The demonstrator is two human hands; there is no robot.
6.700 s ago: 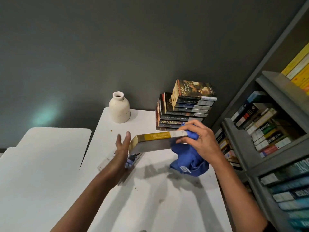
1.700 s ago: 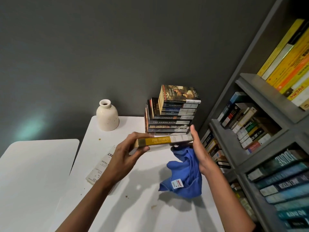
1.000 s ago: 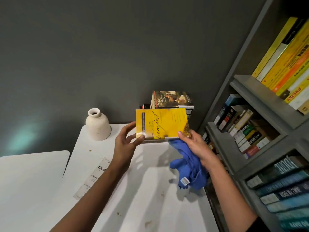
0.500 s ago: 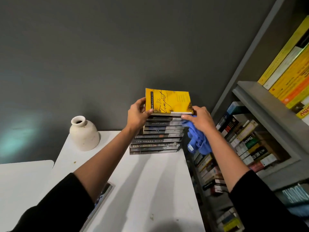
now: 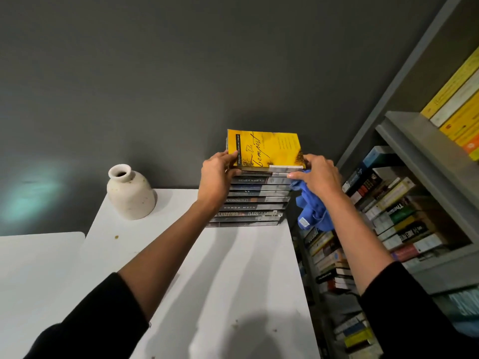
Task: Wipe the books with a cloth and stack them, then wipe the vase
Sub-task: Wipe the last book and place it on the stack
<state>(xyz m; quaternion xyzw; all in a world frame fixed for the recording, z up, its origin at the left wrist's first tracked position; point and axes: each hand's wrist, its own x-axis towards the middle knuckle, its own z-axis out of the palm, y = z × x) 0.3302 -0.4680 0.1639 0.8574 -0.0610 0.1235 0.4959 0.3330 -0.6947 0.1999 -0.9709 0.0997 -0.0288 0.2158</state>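
Note:
A yellow book (image 5: 267, 149) lies on top of the stack of dark books (image 5: 251, 203) at the far right of the white table (image 5: 233, 275). My left hand (image 5: 216, 177) grips the yellow book's left edge, thumb on its cover, fingers against the stack's side. At the right edge my right hand (image 5: 317, 176) holds that book's corner and has a blue cloth (image 5: 311, 208) bunched under its palm; the cloth hangs down beside the stack. A cream vase (image 5: 129, 193) stands upright at the table's far left corner, apart from both hands.
A grey bookshelf (image 5: 404, 141) packed with books rises close on the right, next to the stack. A dark grey wall runs behind the table. A second white table (image 5: 33, 268) sits to the left. Small crumbs dot the table surface.
Both hands carried the yellow book from above the table's middle up onto the stack, where it now lies flat. The cloth travelled along in my right hand.

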